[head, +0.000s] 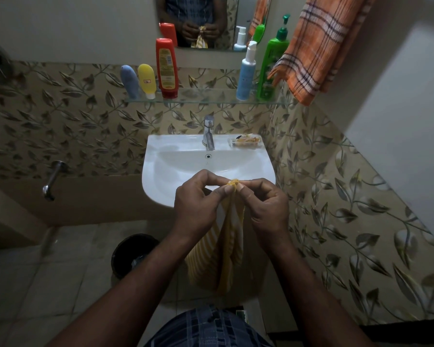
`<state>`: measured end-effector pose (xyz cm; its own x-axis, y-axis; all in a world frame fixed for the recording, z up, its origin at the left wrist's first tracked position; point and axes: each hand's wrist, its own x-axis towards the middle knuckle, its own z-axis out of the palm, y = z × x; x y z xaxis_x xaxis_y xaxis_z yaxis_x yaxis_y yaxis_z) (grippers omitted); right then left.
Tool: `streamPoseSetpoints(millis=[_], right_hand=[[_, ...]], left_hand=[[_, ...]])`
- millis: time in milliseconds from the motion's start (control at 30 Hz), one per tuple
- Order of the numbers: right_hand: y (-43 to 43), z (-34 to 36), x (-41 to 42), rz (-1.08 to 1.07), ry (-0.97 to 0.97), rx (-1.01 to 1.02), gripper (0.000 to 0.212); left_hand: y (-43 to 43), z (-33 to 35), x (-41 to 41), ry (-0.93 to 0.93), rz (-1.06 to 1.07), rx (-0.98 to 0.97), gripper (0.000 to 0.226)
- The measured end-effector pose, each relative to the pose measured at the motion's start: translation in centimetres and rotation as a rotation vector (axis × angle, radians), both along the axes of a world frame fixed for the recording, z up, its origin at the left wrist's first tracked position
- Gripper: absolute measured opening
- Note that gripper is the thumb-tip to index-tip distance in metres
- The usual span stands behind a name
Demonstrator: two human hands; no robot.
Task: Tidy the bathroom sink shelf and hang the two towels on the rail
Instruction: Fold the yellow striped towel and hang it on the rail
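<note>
The left hand [198, 196] and the right hand [266, 204] are held close together in front of the body. The fingertips of both are pinched on the bunched top corner of a yellow-and-white striped towel [226, 246]. The towel is gripped from either side and hangs straight down between the two forearms, in front of a white basin [156, 171].

A chrome tap [208, 134] stands at the back of the basin, and a clear soap dish [244, 141] sits just to the tap's right.

A glass shelf [206, 98] is fixed to the leaf-patterned wall above the basin. At its left end a blue-grey tube [129, 81], a yellow tube [146, 80] and a red bottle [166, 67] stand side by side. At its right end a white-and-blue pump bottle [246, 71] stands beside a green pump bottle [271, 63].

An orange checked towel [321, 46] hangs at the upper right, and its lower corner overlaps the green pump bottle. The hands and the striped towel are reflected in a mirror [198, 21] above the shelf. A black bin [133, 254] stands on the tiled floor to the left, below the basin.
</note>
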<state>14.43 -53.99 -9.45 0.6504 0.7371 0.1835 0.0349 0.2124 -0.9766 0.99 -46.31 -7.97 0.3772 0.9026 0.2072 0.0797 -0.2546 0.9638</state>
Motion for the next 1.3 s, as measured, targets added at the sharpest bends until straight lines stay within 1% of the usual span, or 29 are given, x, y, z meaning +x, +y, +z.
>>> streamPoseSetpoints(millis=[233,400,567,700,800,867,1067,1133,1200,1267,1300], right_hand=[[-0.2,0.0,0.3,0.018,0.015,-0.006,0.009],[-0.5,-0.3,0.3,-0.008,0.050,0.035,0.010],[-0.7,-0.8,0.3,-0.006,0.097,0.085,0.000],[-1.0,-0.7,0.8,0.018,0.115,0.086,0.003],[-1.2,-0.4,0.9,0.079,0.166,0.095,0.027],[-1.2,-0.4,1.0,0.095,0.173,0.088,0.037],[-0.7,-0.8,2.3,0.023,0.067,0.028,0.020],[-0.4,-1.0,2.7,0.009,0.004,0.010,0.015],[-0.1,-1.0,3.9,0.032,-0.002,0.004,0.009],[0.2,-1.1,4.7,0.074,-0.004,0.000,0.008],[0.4,-1.1,5.0,0.079,0.001,-0.002,0.010]], left_hand=[[-0.4,0.2,0.5,0.002,0.036,-0.059,0.010],[-0.4,0.4,1.0,0.011,-0.025,-0.091,0.010],[-0.6,0.4,1.3,0.027,-0.039,-0.094,0.010],[-1.0,0.2,1.8,0.042,0.008,-0.062,0.010],[-1.2,0.2,2.1,0.046,0.039,-0.022,0.010],[-1.2,0.3,2.3,0.038,0.043,-0.004,0.010],[-1.2,0.1,2.6,-0.082,-0.037,-0.106,0.014],[-1.0,-0.1,2.6,-0.035,-0.030,-0.079,0.011],[-1.2,-0.1,3.2,-0.007,-0.027,-0.001,0.008],[-1.1,-0.1,3.4,0.033,-0.088,0.034,0.002],[-1.0,-0.3,3.2,0.085,-0.131,0.040,0.006]])
